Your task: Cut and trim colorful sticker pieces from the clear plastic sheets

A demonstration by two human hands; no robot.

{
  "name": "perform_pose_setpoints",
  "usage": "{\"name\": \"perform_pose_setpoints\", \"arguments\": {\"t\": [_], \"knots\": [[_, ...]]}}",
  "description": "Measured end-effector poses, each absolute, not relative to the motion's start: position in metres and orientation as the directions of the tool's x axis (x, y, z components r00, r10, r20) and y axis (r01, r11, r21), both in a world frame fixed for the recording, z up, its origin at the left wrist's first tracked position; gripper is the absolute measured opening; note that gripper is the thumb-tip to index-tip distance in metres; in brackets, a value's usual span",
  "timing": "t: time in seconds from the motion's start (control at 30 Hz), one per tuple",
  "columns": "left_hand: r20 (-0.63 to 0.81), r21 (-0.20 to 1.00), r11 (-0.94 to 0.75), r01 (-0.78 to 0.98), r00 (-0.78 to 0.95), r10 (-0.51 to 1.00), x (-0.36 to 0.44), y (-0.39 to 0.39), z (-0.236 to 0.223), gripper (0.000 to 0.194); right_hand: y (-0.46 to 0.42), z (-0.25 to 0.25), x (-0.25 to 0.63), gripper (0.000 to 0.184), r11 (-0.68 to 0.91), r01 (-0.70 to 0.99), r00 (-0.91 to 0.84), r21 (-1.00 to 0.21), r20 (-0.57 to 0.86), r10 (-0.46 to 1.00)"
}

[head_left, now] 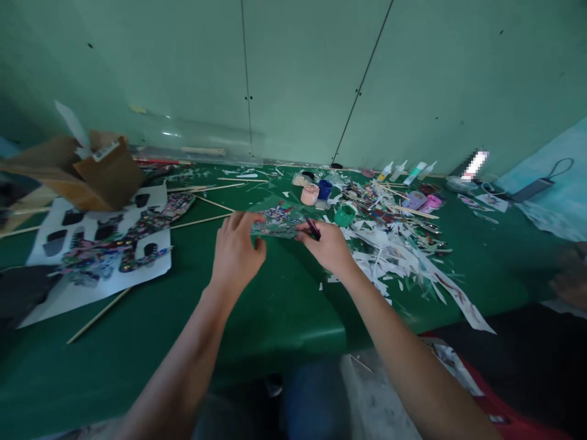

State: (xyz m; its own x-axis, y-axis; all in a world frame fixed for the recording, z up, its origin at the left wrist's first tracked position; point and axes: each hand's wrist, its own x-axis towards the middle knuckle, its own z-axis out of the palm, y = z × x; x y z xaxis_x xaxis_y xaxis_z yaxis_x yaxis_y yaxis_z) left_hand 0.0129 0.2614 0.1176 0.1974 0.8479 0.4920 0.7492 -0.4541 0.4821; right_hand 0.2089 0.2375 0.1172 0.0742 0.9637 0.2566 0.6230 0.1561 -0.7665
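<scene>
Both forearms (202,342) reached forward over green table (284,293). Left hand (236,247) was above table, fingers bent, thumb apart from fingertips. Right hand (328,244), also above table, had fingers closed in pinch.

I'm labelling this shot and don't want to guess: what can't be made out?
All in the head view:
Dark slim tool: its exact kind; the right hand covers part.
Clear patterned sheet: fine detail, blurred and partly behind the left hand.
Cardboard box: its bottom, hidden by its walls.
Glue-like bottles: label text, too small.
Another person's hand: blurred, cut off by the right edge.
</scene>
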Motion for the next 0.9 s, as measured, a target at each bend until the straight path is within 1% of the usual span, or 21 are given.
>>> {"name": "perform_pose_setpoints", "arguments": {"t": [0.03, 0.07, 0.1, 0.13, 0.17, 0.2, 0.23, 0.27, 0.33, 0.4, 0.47, 0.53, 0.63, 0.73, 0.83, 0.9], "knots": [[0.457, 0.594, -0.354, 0.722, 0.059, 0.887, 0.008, 0.248, 0.117, 0.023, 0.227, 0.120, 0.207, 0.017, 0.136, 0.615, 0.079, -0.776, 0.233, 0.969], [0.357, 0.712, -0.233, 0.663, -0.056, 0.933, 0.004, 0.236, 0.116, 0.017, 0.216, 0.122, 0.205, 0.018, 0.117, 0.609, 0.078, -0.785, 0.206, 0.975], [0.189, 0.818, -0.116, 0.564, -0.073, 0.979, 0.000, 0.225, 0.115, 0.017, 0.205, 0.124, 0.202, 0.020, 0.106, 0.595, 0.068, -0.797, 0.181, 0.981], [-0.013, 0.889, 0.031, 0.456, -0.044, 0.999, -0.002, 0.216, 0.113, 0.027, 0.196, 0.124, 0.198, 0.021, 0.089, 0.576, 0.070, -0.813, 0.158, 0.985], [-0.177, 0.915, 0.163, 0.370, 0.005, 0.984, -0.002, 0.209, 0.110, 0.037, 0.188, 0.123, 0.194, 0.022, 0.071, 0.561, 0.075, -0.825, 0.137, 0.988], [-0.294, 0.918, 0.261, 0.298, 0.069, 0.953, -0.001, 0.204, 0.108, 0.045, 0.181, 0.121, 0.189, 0.023, 0.065, 0.552, 0.076, -0.831, 0.128, 0.989], [-0.368, 0.912, 0.332, 0.240, 0.124, 0.922, 0.001, 0.201, 0.107, 0.049, 0.175, 0.118, 0.184, 0.024, 0.063, 0.544, 0.077, -0.837, 0.124, 0.989], [-0.399, 0.910, 0.369, 0.190, 0.161, 0.903, 0.003, 0.200, 0.106, 0.051, 0.171, 0.115, 0.178, 0.024, 0.064, 0.542, 0.075, -0.838, 0.124, 0.989], [-0.404, 0.915, 0.393, 0.091, 0.188, 0.895, 0.009, 0.203, 0.105, 0.046, 0.165, 0.108, 0.166, 0.025, 0.076, 0.545, 0.060, -0.835, 0.129, 0.990], [-0.380, 0.920, 0.390, -0.034, 0.160, 0.911, 0.012, 0.211, 0.108, 0.038, 0.162, 0.105, 0.156, 0.026, 0.110, 0.542, 0.024, -0.833, 0.147, 0.989], [-0.361, 0.913, 0.379, -0.151, 0.134, 0.923, 0.009, 0.220, 0.112, 0.041, 0.161, 0.105, 0.153, 0.028, 0.158, 0.511, 0.010, -0.845, 0.190, 0.982], [-0.327, 0.919, 0.336, -0.205, 0.077, 0.942, 0.000, 0.228, 0.118, 0.047, 0.163, 0.110, 0.159, 0.031, 0.157, 0.462, 0.074, -0.873, 0.214, 0.974], [-0.240, 0.956, 0.229, -0.183, -0.035, 0.970, -0.019, 0.234, 0.124, 0.048, 0.170, 0.118, 0.176, 0.035, 0.047, 0.405, 0.231, -0.913, 0.152, 0.961], [-0.221, 0.966, 0.202, -0.159, -0.108, 0.969, -0.033, 0.230, 0.128, 0.042, 0.179, 0.125, 0.189, 0.042, -0.031, 0.376, 0.281, -0.926, 0.082, 0.956], [-0.247, 0.958, 0.236, -0.164, -0.046, 0.968, -0.035, 0.221, 0.132, 0.046, 0.184, 0.127, 0.186, 0.047, -0.079, 0.344, 0.251, -0.936, 0.011, 0.968], [-0.261, 0.954, 0.261, -0.146, 0.014, 0.965, -0.033, 0.215, 0.135, 0.049, 0.186, 0.126, 0.177, 0.041, -0.102, 0.296, 0.183, -0.950, -0.048, 0.982]]}}
